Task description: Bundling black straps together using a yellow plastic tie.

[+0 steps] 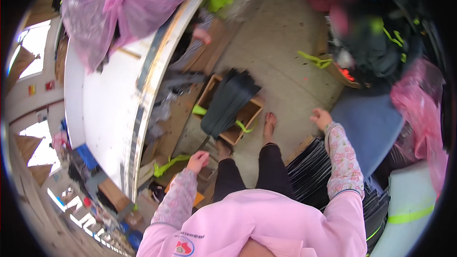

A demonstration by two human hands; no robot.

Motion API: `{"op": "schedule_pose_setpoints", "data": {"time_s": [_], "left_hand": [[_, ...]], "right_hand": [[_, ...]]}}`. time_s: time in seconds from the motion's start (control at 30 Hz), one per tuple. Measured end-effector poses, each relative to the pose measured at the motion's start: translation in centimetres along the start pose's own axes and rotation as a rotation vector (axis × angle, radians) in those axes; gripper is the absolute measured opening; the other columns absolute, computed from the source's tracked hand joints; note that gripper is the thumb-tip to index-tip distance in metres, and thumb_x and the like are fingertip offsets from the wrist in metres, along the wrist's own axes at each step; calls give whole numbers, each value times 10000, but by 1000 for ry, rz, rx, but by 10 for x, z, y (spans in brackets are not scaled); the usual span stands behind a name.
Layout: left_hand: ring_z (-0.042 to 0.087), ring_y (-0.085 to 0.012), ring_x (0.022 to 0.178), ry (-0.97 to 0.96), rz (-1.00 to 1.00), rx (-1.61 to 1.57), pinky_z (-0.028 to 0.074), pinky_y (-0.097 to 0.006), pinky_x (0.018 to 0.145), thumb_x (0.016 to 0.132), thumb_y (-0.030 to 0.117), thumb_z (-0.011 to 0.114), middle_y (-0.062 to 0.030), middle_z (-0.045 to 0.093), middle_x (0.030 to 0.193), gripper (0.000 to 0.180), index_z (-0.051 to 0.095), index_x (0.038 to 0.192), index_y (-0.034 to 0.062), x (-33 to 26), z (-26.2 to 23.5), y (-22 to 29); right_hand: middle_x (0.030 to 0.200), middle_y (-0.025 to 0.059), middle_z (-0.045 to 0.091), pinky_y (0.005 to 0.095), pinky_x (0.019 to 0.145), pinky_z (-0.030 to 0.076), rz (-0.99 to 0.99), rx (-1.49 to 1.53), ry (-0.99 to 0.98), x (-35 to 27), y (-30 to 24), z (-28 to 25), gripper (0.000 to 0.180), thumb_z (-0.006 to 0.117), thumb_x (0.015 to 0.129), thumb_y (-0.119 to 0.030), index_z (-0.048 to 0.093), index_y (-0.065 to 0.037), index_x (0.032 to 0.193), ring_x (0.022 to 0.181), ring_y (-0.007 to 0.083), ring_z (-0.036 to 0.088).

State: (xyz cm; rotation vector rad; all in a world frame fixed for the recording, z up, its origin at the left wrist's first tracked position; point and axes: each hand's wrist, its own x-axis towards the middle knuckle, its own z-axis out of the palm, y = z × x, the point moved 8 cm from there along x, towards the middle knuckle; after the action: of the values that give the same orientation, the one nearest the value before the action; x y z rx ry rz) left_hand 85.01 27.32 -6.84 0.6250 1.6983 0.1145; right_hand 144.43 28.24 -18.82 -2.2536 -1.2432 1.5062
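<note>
My left hand (198, 161) is raised over my left thigh. Its fingers are curled in, and nothing shows in them. Out to the right, my right hand (322, 118) hangs in the air with loosely bent fingers, a small gap between them, and holds nothing visible. On the floor ahead, near my feet, is a small wooden box (258, 106). A stack of long dark grey fabric pieces (228, 102) lies across it, overhanging both ends. Bright yellow-green strips (243, 127) hang beside the box. My right hand is nearest a blue-grey panel (369, 126).
A white worktable (107, 104) runs along the left, bearing a large tied pink plastic bag (128, 9). Stacked dark sheets (312, 164) stand by my right leg. Dark fabric with yellow-green strips (381, 43) is heaped at the far right, near another pink bag (423, 119).
</note>
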Motion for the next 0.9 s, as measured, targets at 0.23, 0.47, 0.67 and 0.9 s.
{"op": "schedule_pose_setpoints", "data": {"time_s": [0.23, 0.47, 0.67, 0.9], "left_hand": [[610, -111, 720, 18, 15, -38, 509, -251, 674, 929, 322, 623, -27, 651, 865, 297, 634, 1070, 61, 148, -25, -26], [657, -310, 892, 601, 128, 362, 520, -383, 797, 907, 354, 606, -130, 698, 952, 349, 642, 1064, 44, 321, -224, -90], [573, -368, 1114, 778, -295, 623, 450, -469, 949, 761, 699, 586, -160, 656, 1137, 715, 678, 1090, 72, 451, -147, -104], [623, -278, 976, 718, -3, 344, 492, -408, 857, 753, 503, 744, -145, 684, 1004, 550, 689, 1064, 53, 476, -121, -106]], "right_hand": [[910, 147, 703, 369, 750, 523, 29, 90, -386, 3, 7, 337, 376, 716, 780, -250, 649, -18, 1068, 786, 293, 676], [1217, 214, 573, 360, 950, 450, -145, -210, -380, 62, -162, 447, 247, 678, 817, -156, 674, -49, 1040, 1179, 308, 508], [1447, 171, 305, 418, 1066, 374, 267, -454, -570, 98, -121, 438, 655, 673, 833, -139, 363, -27, 1398, 1308, 326, 352], [1148, 180, 584, 437, 873, 513, 155, -737, -650, 113, -57, 484, 333, 622, 854, -195, 578, -65, 1157, 1081, 334, 579]]}}
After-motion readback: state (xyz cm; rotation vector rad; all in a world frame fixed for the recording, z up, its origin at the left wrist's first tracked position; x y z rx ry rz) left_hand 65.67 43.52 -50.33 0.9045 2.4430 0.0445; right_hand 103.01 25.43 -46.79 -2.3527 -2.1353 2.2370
